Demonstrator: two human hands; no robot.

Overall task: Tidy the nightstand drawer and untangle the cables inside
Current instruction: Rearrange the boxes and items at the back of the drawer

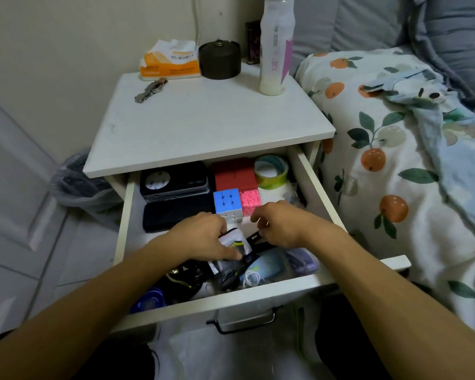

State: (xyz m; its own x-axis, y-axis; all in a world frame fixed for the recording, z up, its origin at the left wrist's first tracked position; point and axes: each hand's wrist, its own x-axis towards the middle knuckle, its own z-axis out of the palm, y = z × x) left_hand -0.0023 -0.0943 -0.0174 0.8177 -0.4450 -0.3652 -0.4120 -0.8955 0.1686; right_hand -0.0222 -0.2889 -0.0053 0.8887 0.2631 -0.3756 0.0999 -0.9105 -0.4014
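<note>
The white nightstand drawer (324,187) stands pulled open below me. My left hand (203,237) grips a small white packet (235,241) in the middle of the drawer. My right hand (280,223) pinches a black strap with white lettering (254,237) just right of the packet. A coiled white cable (251,278) lies near the front wall among plastic bags (285,263). At the front left sits a dark tangle of items (184,275) and a blue round object (148,300). Whether the tangle holds cables is unclear.
Further back in the drawer sit a black box (173,179), a black case (170,212), a red box (235,174), a cube puzzle (228,204), a pink maze cube (249,202) and a tape roll (271,171). On top stand tissues (169,60), a dark jar (220,60), a bottle (276,48) and a watch (150,89). The bed (395,174) is on the right.
</note>
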